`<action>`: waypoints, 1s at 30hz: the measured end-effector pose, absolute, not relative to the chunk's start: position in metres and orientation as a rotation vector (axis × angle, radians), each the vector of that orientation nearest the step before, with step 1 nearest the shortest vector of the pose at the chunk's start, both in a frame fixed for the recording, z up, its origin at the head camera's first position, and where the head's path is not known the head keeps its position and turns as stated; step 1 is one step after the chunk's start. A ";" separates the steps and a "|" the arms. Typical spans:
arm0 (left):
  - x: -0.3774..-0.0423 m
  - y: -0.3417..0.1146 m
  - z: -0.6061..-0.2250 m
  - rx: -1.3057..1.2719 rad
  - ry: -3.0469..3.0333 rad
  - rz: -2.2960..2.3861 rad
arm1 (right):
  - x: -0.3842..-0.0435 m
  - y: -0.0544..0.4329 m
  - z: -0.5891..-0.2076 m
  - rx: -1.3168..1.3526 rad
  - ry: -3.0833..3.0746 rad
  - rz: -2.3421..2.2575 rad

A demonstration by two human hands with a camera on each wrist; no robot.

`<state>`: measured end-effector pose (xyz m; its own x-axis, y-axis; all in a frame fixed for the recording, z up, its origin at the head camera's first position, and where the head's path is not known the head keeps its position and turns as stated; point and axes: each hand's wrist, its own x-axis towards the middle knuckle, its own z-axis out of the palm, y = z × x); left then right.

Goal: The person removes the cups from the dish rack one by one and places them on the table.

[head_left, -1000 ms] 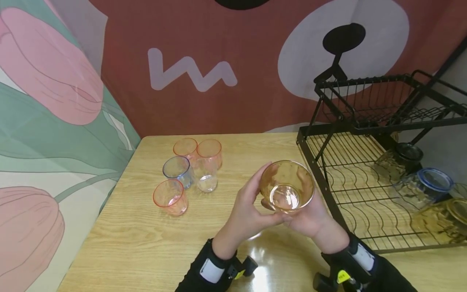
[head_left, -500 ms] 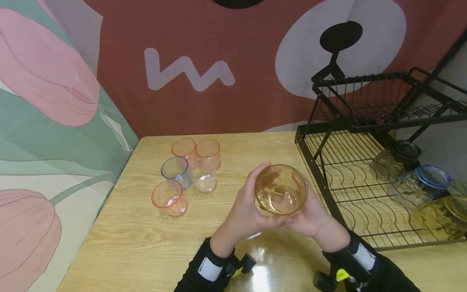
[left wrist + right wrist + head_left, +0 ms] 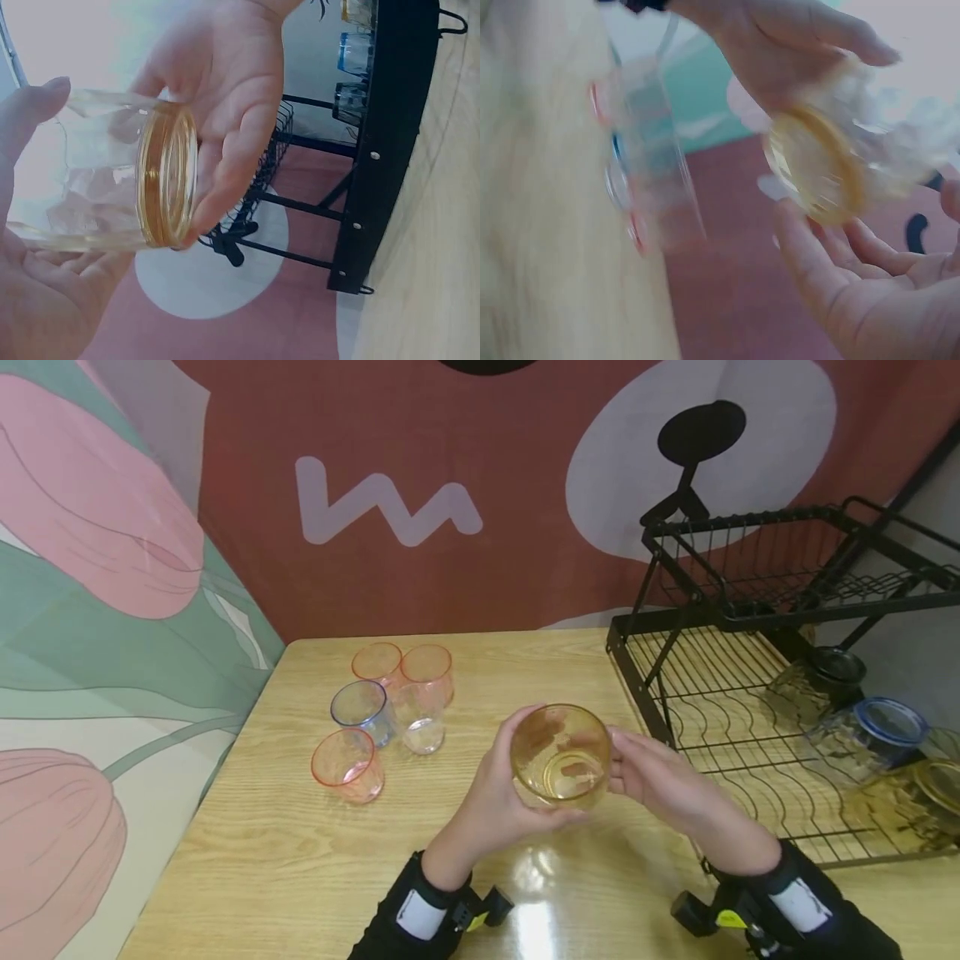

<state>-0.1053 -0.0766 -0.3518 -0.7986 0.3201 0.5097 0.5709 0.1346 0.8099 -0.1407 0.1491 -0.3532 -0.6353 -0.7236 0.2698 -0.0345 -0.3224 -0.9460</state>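
My left hand (image 3: 501,789) grips an amber glass (image 3: 561,789) above the table, thumb on the near side and fingers round the far side. The glass's mouth faces up toward the head camera. Beside it, my right hand (image 3: 671,781) has its fingers loosely extended at the glass's right side. In the left wrist view the right palm (image 3: 232,97) lies open by the glass's thick amber base (image 3: 166,176); fingertips seem to brush that base. The right wrist view is blurred, with right fingers (image 3: 817,262) spread just below the base.
Several tumblers cluster on the wooden table (image 3: 247,843) at left: orange-rimmed glasses (image 3: 348,768), a blue-rimmed one (image 3: 363,714) and a clear one (image 3: 422,727). At right stands a black two-tier dish rack (image 3: 648,693) with glasses, including a blue-based one (image 3: 873,735), lying along its far right side.
The right hand has loosened from the glass and drawn right, its fingers straightening. The left hand keeps its grip, and the glass has shifted slightly left and toward me.
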 end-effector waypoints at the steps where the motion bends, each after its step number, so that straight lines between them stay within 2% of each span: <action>1: -0.106 -0.080 -0.354 -0.846 -2.202 -1.730 | -0.141 0.153 -0.352 -1.009 1.557 -1.978; 8: -0.107 -0.107 -0.375 -0.576 -2.234 -1.720 | -0.141 0.196 -0.347 -1.084 1.920 -1.915; 13: -0.102 -0.132 -0.394 -0.372 -2.347 -1.644 | -0.139 0.237 -0.343 -0.968 2.129 -1.878; 19: -0.104 -0.161 -0.415 -0.244 -2.394 -1.599 | -0.134 0.279 -0.346 -0.881 2.199 -1.984; 30: -0.103 -0.188 -0.432 -0.029 -2.537 -1.450 | -0.128 0.302 -0.357 -0.839 2.088 -2.238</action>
